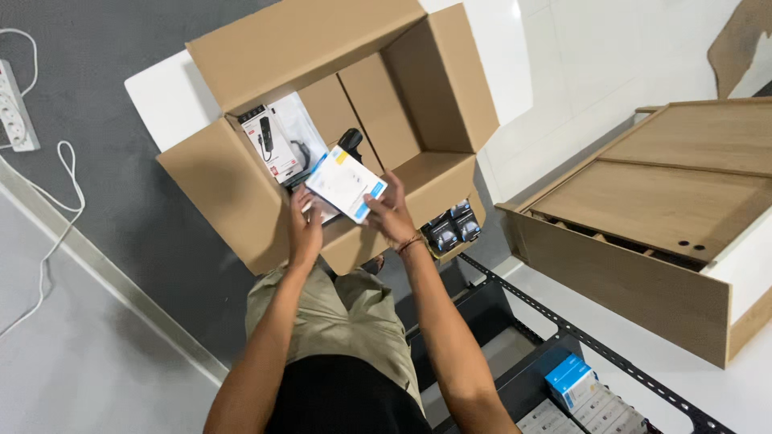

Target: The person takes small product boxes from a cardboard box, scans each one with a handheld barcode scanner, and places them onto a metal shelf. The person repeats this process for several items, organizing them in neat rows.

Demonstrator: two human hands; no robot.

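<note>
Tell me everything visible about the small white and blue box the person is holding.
The small flat white box with a blue edge looks like thin retail cardboard, rectangular, with faint print on its face. It is tilted, held over the open brown cardboard carton. The right hand grips its lower right corner; the left hand is at its lower left side.

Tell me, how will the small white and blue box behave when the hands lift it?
The small white and blue box looks stiff: its edges stay straight. Probably light, since fingers hold only its edge. Flat faces, so unlikely to roll.
</note>
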